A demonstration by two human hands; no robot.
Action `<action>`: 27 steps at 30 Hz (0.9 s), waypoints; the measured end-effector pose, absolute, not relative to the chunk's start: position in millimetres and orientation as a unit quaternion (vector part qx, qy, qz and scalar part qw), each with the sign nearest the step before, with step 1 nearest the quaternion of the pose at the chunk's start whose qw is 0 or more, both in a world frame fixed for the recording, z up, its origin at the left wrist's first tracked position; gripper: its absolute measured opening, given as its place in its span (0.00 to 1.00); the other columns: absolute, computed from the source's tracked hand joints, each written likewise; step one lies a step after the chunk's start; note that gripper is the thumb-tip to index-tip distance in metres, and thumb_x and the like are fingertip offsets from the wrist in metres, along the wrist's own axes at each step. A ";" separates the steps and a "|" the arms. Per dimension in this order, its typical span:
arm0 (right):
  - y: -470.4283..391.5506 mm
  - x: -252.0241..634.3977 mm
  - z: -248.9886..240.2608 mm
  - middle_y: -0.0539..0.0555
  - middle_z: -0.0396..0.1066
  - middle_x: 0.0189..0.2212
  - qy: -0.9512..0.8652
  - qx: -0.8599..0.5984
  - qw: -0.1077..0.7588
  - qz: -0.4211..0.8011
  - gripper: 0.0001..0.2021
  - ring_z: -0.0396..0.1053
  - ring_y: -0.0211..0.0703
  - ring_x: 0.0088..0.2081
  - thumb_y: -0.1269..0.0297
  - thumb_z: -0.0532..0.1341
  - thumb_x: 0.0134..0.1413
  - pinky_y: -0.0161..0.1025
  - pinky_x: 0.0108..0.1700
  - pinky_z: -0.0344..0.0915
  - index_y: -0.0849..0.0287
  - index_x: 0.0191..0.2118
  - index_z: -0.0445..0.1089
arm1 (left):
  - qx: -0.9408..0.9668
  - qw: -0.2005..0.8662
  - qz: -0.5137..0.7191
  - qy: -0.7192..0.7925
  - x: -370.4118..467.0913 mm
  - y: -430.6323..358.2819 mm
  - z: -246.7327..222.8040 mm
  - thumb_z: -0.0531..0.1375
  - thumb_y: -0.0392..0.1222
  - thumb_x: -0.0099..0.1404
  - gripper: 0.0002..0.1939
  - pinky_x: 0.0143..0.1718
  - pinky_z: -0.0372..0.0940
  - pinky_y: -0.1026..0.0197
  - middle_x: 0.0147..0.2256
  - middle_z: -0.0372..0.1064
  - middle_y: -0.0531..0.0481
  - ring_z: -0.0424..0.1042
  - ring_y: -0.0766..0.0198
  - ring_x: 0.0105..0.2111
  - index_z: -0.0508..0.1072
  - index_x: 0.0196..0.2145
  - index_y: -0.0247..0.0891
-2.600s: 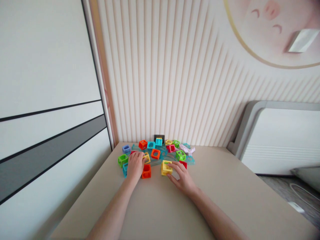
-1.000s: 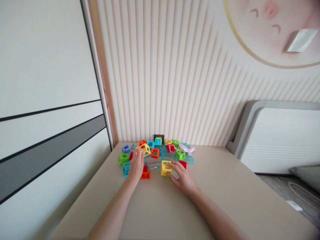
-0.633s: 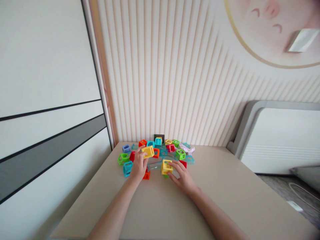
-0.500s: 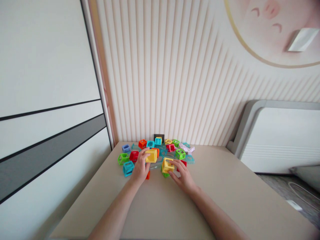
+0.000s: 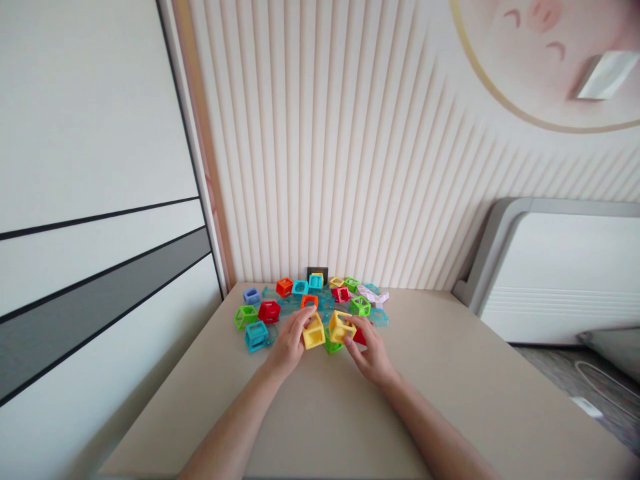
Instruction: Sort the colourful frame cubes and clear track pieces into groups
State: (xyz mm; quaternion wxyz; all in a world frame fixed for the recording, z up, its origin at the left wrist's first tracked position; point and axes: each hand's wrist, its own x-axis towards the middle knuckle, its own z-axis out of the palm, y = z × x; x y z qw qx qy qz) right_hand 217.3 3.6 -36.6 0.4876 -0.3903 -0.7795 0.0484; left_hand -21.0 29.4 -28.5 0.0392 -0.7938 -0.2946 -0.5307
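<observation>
My left hand (image 5: 289,343) is closed on a yellow hollow cube block (image 5: 314,335), tilted with one face toward me. In my right hand (image 5: 369,350) is another yellow hollow cube block (image 5: 341,327), gripped from its right side. A small gap separates the two yellow blocks. Behind and below the right-hand block, a green cube block (image 5: 332,345) shows in part. A red block (image 5: 362,335) is partly covered by my right fingers. Just beyond my left hand stands an orange cube block (image 5: 309,302).
Several cube blocks lie left, including a light-blue one (image 5: 257,337), a red one (image 5: 269,311) and a green one (image 5: 246,317). Clear teal pieces (image 5: 325,308) and a pale lilac piece (image 5: 373,297) lie toward the ribbed wall (image 5: 320,147). All rest on a beige tabletop (image 5: 450,373).
My left hand has moved right and slightly down, turning its yellow block and bringing it closer to the other. My right hand has shifted slightly right, tilting its block.
</observation>
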 end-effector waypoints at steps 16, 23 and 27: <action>-2.0 217.4 -28.5 0.59 0.73 0.46 -0.805 -0.355 0.473 0.050 0.15 0.72 0.50 0.46 0.62 0.55 0.64 0.44 0.48 0.71 0.54 0.55 0.64 | -0.802 0.065 -0.519 -0.287 -23.9 24.7 -21.1 0.54 0.36 0.71 0.12 0.40 0.72 0.58 0.38 0.77 0.45 0.77 0.60 0.37 0.71 0.51 0.40; -3.8 217.0 -29.6 0.61 0.70 0.48 -0.821 -0.328 0.467 0.015 0.19 0.71 0.50 0.50 0.64 0.58 0.62 0.46 0.51 0.71 0.53 0.57 0.61 | -0.809 0.061 -0.505 -0.294 -23.4 24.9 -22.2 0.53 0.36 0.72 0.12 0.40 0.71 0.58 0.38 0.77 0.45 0.76 0.60 0.37 0.71 0.50 0.40; -2.8 215.7 -30.7 0.61 0.70 0.48 -0.826 -0.320 0.464 0.005 0.19 0.72 0.49 0.50 0.65 0.60 0.61 0.44 0.50 0.72 0.53 0.57 0.62 | -0.810 0.058 -0.499 -0.302 -23.0 24.3 -20.0 0.52 0.37 0.73 0.12 0.39 0.71 0.59 0.36 0.76 0.46 0.76 0.60 0.35 0.71 0.50 0.40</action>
